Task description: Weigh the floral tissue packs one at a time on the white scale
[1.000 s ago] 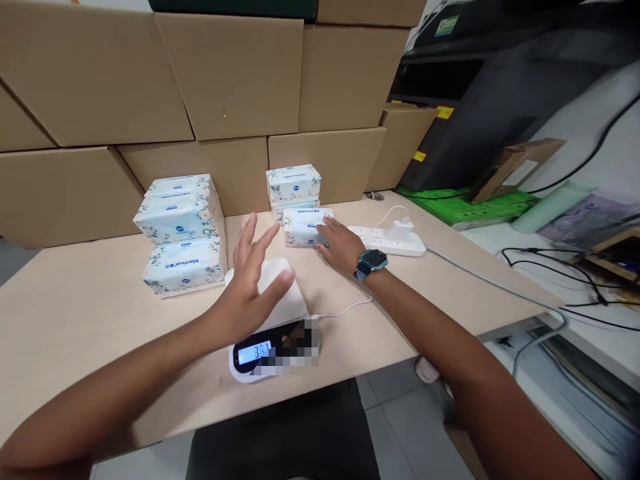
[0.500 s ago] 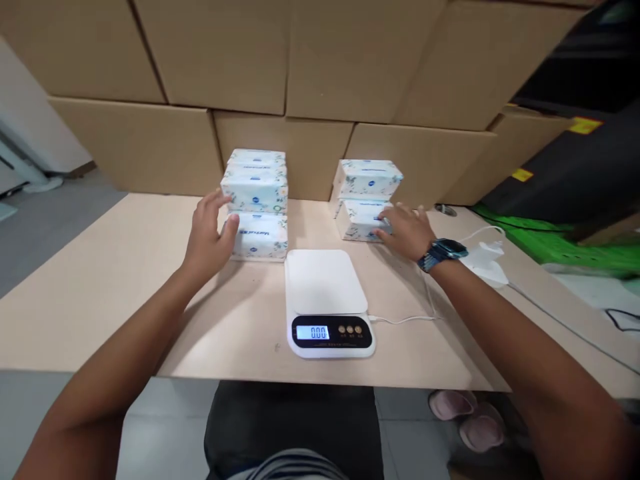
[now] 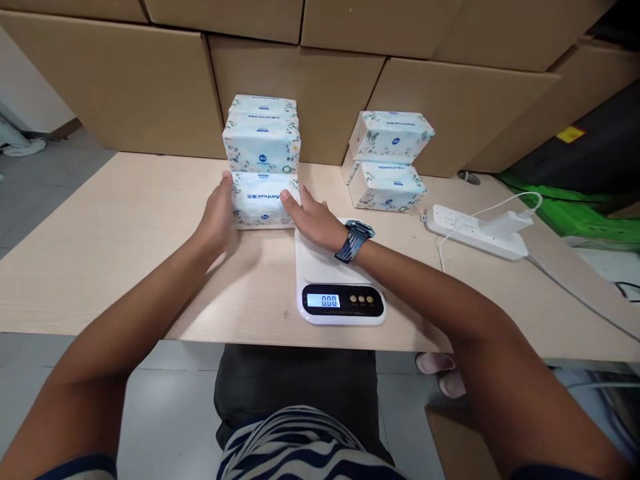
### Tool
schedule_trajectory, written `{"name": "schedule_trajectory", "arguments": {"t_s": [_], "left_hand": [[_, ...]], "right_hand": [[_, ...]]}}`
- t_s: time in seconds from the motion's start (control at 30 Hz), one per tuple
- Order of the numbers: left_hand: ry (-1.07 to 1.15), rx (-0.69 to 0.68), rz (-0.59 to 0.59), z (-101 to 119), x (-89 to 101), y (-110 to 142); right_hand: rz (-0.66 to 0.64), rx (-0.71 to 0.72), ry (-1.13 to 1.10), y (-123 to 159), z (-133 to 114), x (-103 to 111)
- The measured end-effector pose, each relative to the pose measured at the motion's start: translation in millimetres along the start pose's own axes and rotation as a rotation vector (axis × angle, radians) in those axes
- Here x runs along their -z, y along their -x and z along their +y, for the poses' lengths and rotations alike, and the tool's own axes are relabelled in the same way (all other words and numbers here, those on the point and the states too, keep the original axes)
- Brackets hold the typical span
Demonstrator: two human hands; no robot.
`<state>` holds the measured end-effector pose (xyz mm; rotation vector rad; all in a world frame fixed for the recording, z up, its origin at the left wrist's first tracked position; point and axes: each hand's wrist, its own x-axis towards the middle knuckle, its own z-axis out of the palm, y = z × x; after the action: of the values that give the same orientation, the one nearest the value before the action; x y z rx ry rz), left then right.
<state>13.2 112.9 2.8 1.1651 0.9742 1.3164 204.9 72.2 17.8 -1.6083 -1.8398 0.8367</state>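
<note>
A stack of white floral tissue packs stands at the back of the wooden table (image 3: 100, 253). My left hand (image 3: 219, 217) presses against the left end of the bottom tissue pack (image 3: 263, 200), and my right hand (image 3: 313, 219), with a blue watch on its wrist, presses against its right end. Both hands clamp this pack between them, fingers together. Two more packs (image 3: 263, 137) rest on top of it. A white digital scale (image 3: 335, 280) sits just right of the hands, its display reading 0.00 and its platform bare.
A second pile of two tissue packs (image 3: 390, 160) stands to the right. A white power strip (image 3: 475, 230) with a charger and cables lies further right. Cardboard boxes (image 3: 125, 87) form a wall behind the table. A green mat (image 3: 575, 213) is at far right.
My right hand left the right pile and crossed over the scale to the left stack's bottom pack. My left hand closed onto that pack's left end. The view shifted.
</note>
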Motion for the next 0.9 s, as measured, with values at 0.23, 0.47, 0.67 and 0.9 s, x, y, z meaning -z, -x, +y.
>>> {"name": "schedule_trajectory", "arguments": {"t_s": [0.23,0.47,0.67,0.9], "left_hand": [[-0.165,-0.290,-0.322,51.7,-23.1,90.3],[-0.362,-0.099,-0.707,-5.4,-10.8,66.0],[-0.836,-0.342,-0.606,-25.8,-8.4,54.5],[-0.908,-0.345,-0.605,-33.7,-8.6,45.4]], "right_hand": [[0.351,0.485,0.190,82.2,32.1,80.3],[0.510,0.687,0.500,119.1,108.9,93.0],[0.329,0.575,0.362,89.3,166.3,79.7],[0.366,0.645,0.252,95.5,170.1,76.6]]}}
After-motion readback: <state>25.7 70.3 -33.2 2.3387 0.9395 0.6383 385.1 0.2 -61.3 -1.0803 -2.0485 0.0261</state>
